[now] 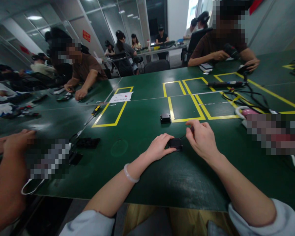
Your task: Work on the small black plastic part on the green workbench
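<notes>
My left hand (159, 146) rests on the green table (137, 131), its fingers curled over the left side of a small black box (175, 143). My right hand (202, 138) hovers just right of the box, fingers pinched on something thin and dark near the box's upper right corner; I cannot make out what it is. A second small black box (165, 118) lies on the table a little farther away, beside a yellow taped rectangle (185, 108).
A co-worker's arm (7, 173) reaches in at the near left, by black parts (88, 142). A screwdriver (95, 109) and a paper sheet (120, 97) lie at the left taped rectangle. Cables and a dark tool (226, 84) sit far right. Several people work at the far edges.
</notes>
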`<state>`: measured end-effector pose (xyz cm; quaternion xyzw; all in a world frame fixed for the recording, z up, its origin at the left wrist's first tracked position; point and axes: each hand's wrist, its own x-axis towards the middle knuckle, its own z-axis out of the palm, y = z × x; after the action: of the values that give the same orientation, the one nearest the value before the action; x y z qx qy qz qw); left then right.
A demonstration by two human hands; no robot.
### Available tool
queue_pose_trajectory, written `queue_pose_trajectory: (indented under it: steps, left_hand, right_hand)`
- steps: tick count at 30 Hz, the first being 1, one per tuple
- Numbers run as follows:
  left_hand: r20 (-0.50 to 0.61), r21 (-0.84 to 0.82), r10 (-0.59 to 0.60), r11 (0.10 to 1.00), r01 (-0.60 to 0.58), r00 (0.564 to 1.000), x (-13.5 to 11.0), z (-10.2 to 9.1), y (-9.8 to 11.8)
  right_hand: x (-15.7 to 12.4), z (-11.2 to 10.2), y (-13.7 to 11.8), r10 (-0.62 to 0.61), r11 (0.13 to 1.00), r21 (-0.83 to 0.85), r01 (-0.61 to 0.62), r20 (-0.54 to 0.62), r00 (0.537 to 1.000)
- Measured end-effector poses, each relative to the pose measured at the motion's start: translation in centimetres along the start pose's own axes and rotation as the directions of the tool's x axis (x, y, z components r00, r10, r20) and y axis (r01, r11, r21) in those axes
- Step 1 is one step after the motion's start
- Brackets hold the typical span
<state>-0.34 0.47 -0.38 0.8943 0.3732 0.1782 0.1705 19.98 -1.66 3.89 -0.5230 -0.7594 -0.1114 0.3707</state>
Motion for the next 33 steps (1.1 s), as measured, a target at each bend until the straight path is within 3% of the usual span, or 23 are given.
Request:
queue_pose_trajectory:
  steps: [33]
  left_hand:
    - [0.012,-0.023,-0.027,0.999,0.027,1.000,-0.12,-0.20,0.17]
  right_hand:
    - [-0.13,0.17,-0.06,0.019,1.000,0.018,-0.019,0.006,1.000]
